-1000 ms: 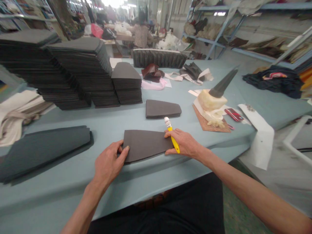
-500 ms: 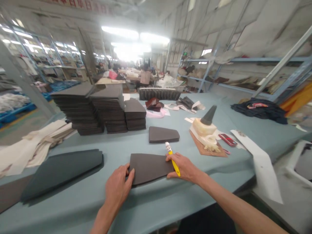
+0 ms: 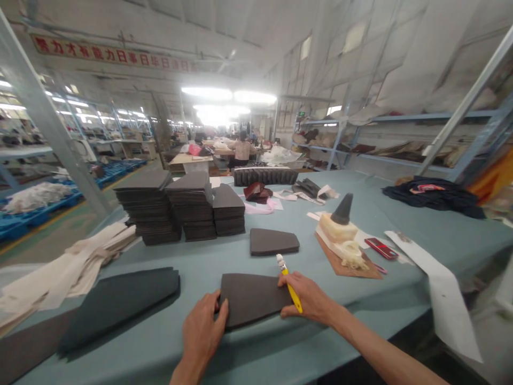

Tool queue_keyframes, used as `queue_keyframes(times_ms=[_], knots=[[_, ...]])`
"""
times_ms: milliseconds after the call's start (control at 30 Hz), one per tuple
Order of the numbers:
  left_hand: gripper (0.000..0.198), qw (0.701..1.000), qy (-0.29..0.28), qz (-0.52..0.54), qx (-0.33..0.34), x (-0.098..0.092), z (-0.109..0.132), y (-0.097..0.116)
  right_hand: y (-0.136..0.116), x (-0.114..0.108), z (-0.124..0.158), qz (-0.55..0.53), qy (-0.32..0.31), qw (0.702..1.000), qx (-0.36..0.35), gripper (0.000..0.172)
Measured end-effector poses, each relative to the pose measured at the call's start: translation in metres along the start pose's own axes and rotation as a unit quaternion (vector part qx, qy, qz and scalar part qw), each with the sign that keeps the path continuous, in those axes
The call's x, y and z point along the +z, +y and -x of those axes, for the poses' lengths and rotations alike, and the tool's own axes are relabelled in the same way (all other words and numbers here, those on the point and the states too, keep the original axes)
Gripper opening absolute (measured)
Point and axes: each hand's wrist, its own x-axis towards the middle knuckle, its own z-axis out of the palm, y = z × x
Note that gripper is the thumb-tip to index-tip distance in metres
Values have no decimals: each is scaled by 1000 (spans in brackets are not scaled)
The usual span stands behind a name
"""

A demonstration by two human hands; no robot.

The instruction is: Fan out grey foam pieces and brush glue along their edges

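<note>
Dark grey tapered panels (image 3: 254, 299) lie in a thin stack on the blue-green table (image 3: 224, 358) in front of me. My left hand (image 3: 206, 326) grips their wide left edge, thumb on top and fingers partly hidden. At the narrow right end, my right hand (image 3: 306, 297) touches the panels and also holds a yellow-handled brush (image 3: 294, 297), its pale bristles pointing away from me. Just beyond lies a smaller stack of similar panels (image 3: 274, 242). Dark green tapered pieces (image 3: 120, 307) rest left of my left hand.
Tall stacks of dark panels (image 3: 148, 208) stand at the back left, near pale fabric strips (image 3: 80, 256). To the right are a yellowish block (image 3: 337, 229) bearing a dark cone (image 3: 343, 208), a red phone-like object (image 3: 380, 248) and a white strip (image 3: 441, 289). Another person (image 3: 242, 147) is far behind.
The camera view has tilted up, so everything sits lower and slightly further right. Both hands keep their hold on the panels, and the brush stays in my right hand.
</note>
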Motion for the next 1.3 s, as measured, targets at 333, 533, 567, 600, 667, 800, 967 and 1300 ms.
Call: queue_keyframes(times_ms=[333,533,567,600,667,800,967,1300], knots=[[41,998,53,13,18,9,3,-6,-3,-1,2,-10,2,1000,-2,71],[45,998,60,20,26,12,3,-11,2,4,4,-13,16,1000,-11,73],[45,998,60,21,27,13,3,-11,3,6,5,-12,18,1000,-13,74],[45,998,61,22,28,13,3,-12,4,7,5,-10,21,1000,-16,74],[46,997,64,24,30,12,4,-11,6,9,5,-6,27,999,-23,74],[46,997,73,24,27,9,3,-7,8,10,4,2,45,998,-44,75],[47,998,66,17,17,1,3,-2,11,11,4,4,63,996,-59,77],[48,999,35,-14,-6,-11,2,2,19,22,10,-40,77,994,-61,76]])
